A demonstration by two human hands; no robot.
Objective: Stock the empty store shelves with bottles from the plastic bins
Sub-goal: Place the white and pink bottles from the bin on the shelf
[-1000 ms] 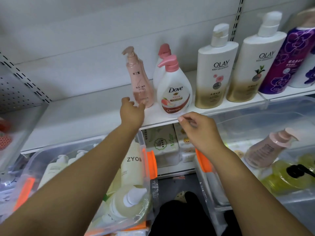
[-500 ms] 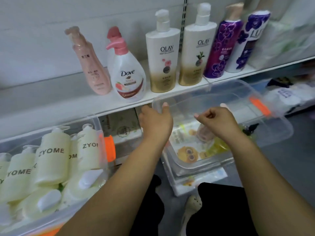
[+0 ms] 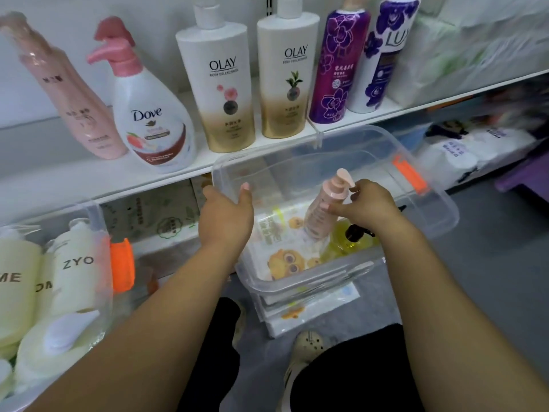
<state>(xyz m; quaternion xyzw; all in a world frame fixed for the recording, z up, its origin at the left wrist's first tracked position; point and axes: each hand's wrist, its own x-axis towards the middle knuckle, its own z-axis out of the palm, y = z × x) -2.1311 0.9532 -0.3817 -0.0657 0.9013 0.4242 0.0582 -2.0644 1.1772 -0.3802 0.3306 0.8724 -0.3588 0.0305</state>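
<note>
My right hand (image 3: 367, 206) grips a pale pink pump bottle (image 3: 322, 211) near its top and holds it tilted inside the clear plastic bin (image 3: 439, 209). A yellow bottle with a black pump (image 3: 346, 243) lies in the bin beneath it. My left hand (image 3: 225, 217) holds the bin's near left rim, thumb over the edge. On the white shelf (image 3: 74, 182) above stand a pink bottle (image 3: 77, 105), a Dove bottle (image 3: 151, 126), two Olay bottles (image 3: 224, 84), a purple bottle (image 3: 337, 66) and a Lux bottle (image 3: 383, 55).
At the left, a second clear bin (image 3: 98, 221) with an orange latch holds several cream ZYOME bottles (image 3: 74, 272). Packaged goods fill the lower shelf (image 3: 166, 221) and the far right. My legs and a shoe (image 3: 306, 349) are on the grey floor below.
My right hand has reached into the right bin, taken hold of the pink pump bottle and raised it. My left hand stays on the bin's rim. The view shifted slightly right.
</note>
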